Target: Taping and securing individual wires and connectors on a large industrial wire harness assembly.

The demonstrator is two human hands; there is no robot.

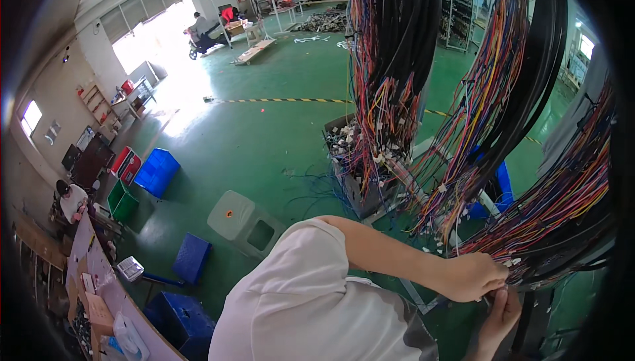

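Two hands meet low on my right: my left hand [473, 276] reaches across from its white sleeve [291, 275], and my right hand [501, 318] comes up beneath it from the lower edge. Left fingers curl inward and right fingers bend up toward them, the two sets close together. Their tips are partly hidden, so I cannot tell how far each is closed, or what, if anything, they have hold of.

What counts most, I judge, is how the nearest wire bundle [562, 205] lies. Its long axis slants from upper right to lower left, and its loose ends fan out just above my left knuckles. My left hand is the nearer to those ends; my right sits lower, on their far side. Whether any strand touches my fingers, I cannot tell.

Farther left, a middle bundle [493, 76] slants down toward my left forearm, its ends above it. A third bundle [390, 50] hangs nearly straight over a grey crate [370, 203]. Behind the middle one stands a blue bin [506, 185] on the green floor [264, 136].
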